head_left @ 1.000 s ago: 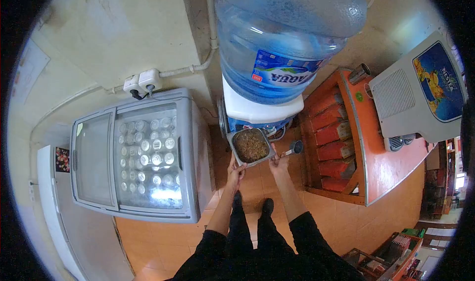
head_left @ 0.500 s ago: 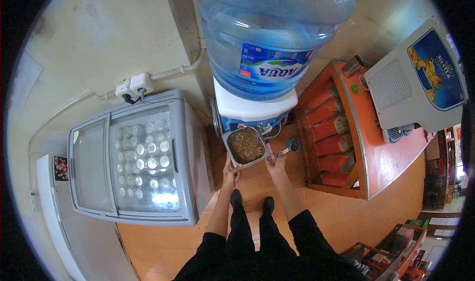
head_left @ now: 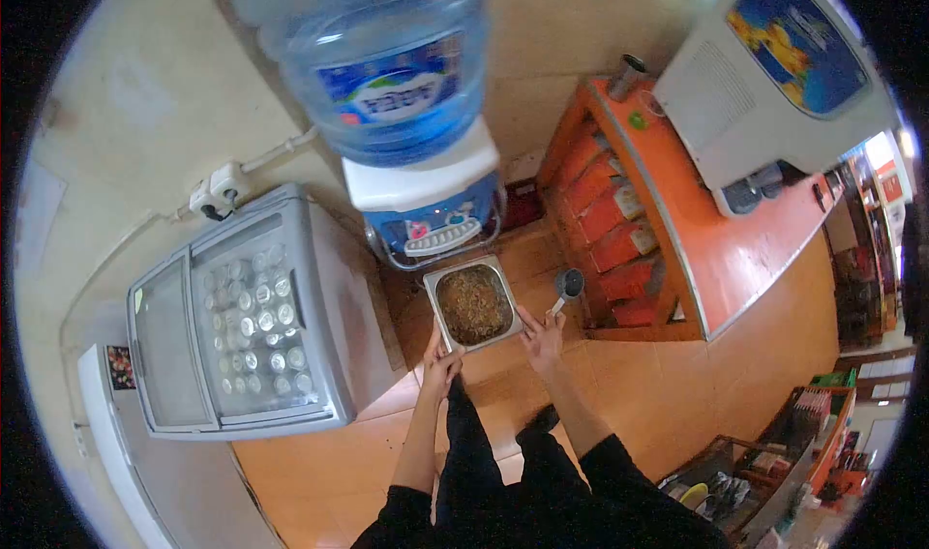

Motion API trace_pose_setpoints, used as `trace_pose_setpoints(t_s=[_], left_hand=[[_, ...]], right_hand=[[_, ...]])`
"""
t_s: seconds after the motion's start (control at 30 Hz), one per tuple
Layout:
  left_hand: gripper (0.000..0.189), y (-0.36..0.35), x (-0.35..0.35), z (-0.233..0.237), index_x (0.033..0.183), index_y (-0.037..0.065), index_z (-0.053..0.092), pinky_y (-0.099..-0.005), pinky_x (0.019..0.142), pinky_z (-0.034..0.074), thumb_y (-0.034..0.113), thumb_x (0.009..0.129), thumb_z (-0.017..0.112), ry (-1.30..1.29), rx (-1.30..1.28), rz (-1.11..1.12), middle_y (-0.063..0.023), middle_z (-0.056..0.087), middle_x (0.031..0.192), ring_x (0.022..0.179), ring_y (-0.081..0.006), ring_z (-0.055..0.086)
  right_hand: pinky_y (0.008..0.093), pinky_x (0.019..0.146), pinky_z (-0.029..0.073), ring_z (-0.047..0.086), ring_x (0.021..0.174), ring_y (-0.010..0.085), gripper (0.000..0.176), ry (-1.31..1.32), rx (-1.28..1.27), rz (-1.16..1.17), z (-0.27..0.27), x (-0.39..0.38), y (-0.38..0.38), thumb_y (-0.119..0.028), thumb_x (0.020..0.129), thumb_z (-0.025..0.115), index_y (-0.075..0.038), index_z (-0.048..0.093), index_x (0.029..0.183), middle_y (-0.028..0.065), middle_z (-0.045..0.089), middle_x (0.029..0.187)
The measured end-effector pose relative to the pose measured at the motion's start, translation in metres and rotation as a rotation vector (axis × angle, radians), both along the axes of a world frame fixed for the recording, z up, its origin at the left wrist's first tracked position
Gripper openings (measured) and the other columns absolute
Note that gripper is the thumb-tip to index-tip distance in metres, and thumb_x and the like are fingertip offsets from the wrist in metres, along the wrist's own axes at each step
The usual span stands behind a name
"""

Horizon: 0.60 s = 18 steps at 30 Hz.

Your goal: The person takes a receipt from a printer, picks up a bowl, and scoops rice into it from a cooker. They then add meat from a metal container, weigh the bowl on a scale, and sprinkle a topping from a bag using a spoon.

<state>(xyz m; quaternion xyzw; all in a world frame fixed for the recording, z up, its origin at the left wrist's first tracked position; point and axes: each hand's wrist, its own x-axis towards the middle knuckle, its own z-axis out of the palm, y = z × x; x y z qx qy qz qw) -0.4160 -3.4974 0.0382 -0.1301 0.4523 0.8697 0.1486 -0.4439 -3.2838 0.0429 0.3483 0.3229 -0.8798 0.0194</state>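
Note:
A square metal pan [head_left: 491, 340] full of a brown, crumbly or shredded mass [head_left: 474, 302] is held level in front of me. My left hand [head_left: 440, 367] grips its near left corner, fingers closed on the rim. On the other side, my right hand [head_left: 542, 338] grips the right edge. The same hand pinches the pale handle of a dark round scoop [head_left: 570, 282], which sticks out beyond the pan. What the scoop contains, if anything, I cannot make out.
Ahead stands a water dispenser [head_left: 426, 183] topped by a large blue bottle [head_left: 387, 94]. A glass-topped chest cooler [head_left: 334, 356] with several cans is at left. To the right is an orange counter [head_left: 711, 259] bearing a drink machine [head_left: 764, 85]. Tiled floor [head_left: 629, 404] lies below.
My view has turned right, so the dispenser appears further left. The pan has come away from the dispenser's front, still in both hands. My feet have shifted in a step.

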Motion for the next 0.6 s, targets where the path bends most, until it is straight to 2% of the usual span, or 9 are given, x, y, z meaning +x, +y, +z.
trace_pose_setpoints(t_s=[0.03,0.1,0.13,0.2,0.33,0.43,0.47,0.5,0.6], left_hand=[[0.083,0.012,0.012,0.010,0.150,0.018,0.011,-0.0205,0.036,0.024,-0.010,0.083,0.052,-0.025,0.027,-0.014,0.0015,0.046,0.063,0.035,-0.0048,0.028],[0.083,0.041,0.033,0.037,0.150,0.020,0.012,-0.0200,0.035,0.025,-0.011,0.083,0.052,0.011,0.039,-0.061,0.0005,0.048,0.064,0.035,-0.0041,0.028],[0.083,0.059,0.044,0.055,0.150,0.020,0.013,-0.0198,0.035,0.025,-0.011,0.083,0.051,0.004,0.075,-0.072,0.0005,0.048,0.064,0.035,-0.0037,0.028],[0.083,0.097,0.066,0.086,0.149,0.022,0.013,-0.0197,0.034,0.027,-0.010,0.083,0.051,0.003,0.128,-0.132,0.0007,0.048,0.063,0.033,-0.0032,0.028],[0.082,0.180,0.107,0.140,0.149,0.025,0.014,-0.0202,0.039,0.024,-0.005,0.084,0.055,-0.019,0.152,-0.260,0.0046,0.041,0.052,0.032,-0.0044,0.027],[0.083,0.249,0.130,0.175,0.149,0.024,0.013,-0.0198,0.038,0.023,-0.005,0.084,0.055,-0.043,0.175,-0.362,0.0033,0.048,0.056,0.032,-0.0038,0.026],[0.082,0.274,0.134,0.196,0.149,0.022,0.012,-0.0193,0.038,0.024,-0.004,0.084,0.056,-0.043,0.168,-0.413,0.0004,0.059,0.073,0.032,-0.0033,0.027],[0.082,0.294,0.136,0.197,0.149,0.022,0.012,-0.0193,0.038,0.024,-0.004,0.084,0.056,-0.041,0.169,-0.448,0.0004,0.059,0.073,0.032,-0.0033,0.027],[0.084,0.362,0.143,0.212,0.149,0.019,0.011,-0.0178,0.036,0.025,-0.004,0.083,0.057,-0.017,0.248,-0.633,-0.0063,0.060,0.112,0.034,-0.0025,0.030]], right_hand=[[0.0336,0.076,0.042,0.057,0.099,0.0243,0.016,0.011,-0.007,-0.019,0.010,0.014,0.017,-0.033,0.102,0.029,-0.019,0.038,0.099,0.0203,0.058,0.121],[0.0299,0.073,0.042,0.058,0.087,0.0176,0.011,0.157,0.591,0.039,0.028,0.042,0.059,-0.025,0.099,0.039,-0.015,0.042,0.104,0.0153,0.062,0.111],[0.0299,0.073,0.042,0.058,0.087,0.0176,0.011,0.162,0.587,0.008,0.049,0.057,0.085,-0.025,0.099,0.039,-0.015,0.042,0.104,0.0153,0.062,0.111],[0.0266,0.071,0.043,0.059,0.081,0.0136,0.010,0.269,1.157,0.178,0.118,0.091,0.139,-0.015,0.097,0.046,-0.007,0.051,0.100,0.0107,0.065,0.102],[0.0240,0.061,0.044,0.059,0.069,0.0125,0.007,0.381,1.401,0.095,0.225,0.156,0.233,-0.006,0.090,0.056,-0.003,0.061,0.089,0.0087,0.066,0.086],[0.0258,0.052,0.044,0.058,0.057,0.0135,0.004,0.466,1.637,-0.037,0.285,0.198,0.282,-0.001,0.081,0.064,0.000,0.066,0.084,0.0077,0.063,0.071],[0.0274,0.051,0.046,0.060,0.057,0.0169,0.007,0.477,1.683,0.001,0.294,0.211,0.299,-0.001,0.080,0.064,0.000,0.065,0.087,0.0084,0.063,0.070],[0.0289,0.051,0.048,0.061,0.057,0.0203,0.010,0.489,1.728,0.042,0.300,0.221,0.316,-0.002,0.079,0.065,0.000,0.064,0.089,0.0092,0.062,0.070],[0.0310,0.054,0.051,0.063,0.064,0.0242,0.010,0.567,1.961,0.075,0.304,0.246,0.366,-0.002,0.077,0.064,0.000,0.063,0.087,0.0099,0.063,0.076]])
